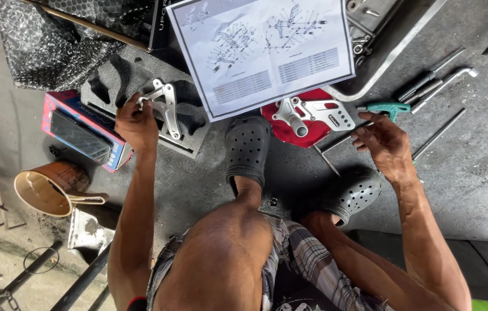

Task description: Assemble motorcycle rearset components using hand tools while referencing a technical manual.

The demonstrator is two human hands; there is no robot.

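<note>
The left hand [135, 124] closes its grip on a silver bracket [163, 103], lifting it clear of the foam tray [111, 78] beneath; the right hand [385, 144] hovers with a loose, empty grip near hex keys [390, 108], parts diagram [261, 52] propped ahead for reference.

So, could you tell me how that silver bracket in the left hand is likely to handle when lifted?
The silver bracket looks like rigid cast metal, so probably stiff and fairly heavy for its size. Its cut-out openings give the left hand good purchase. Flat-sided, it seems unlikely to roll.
</note>
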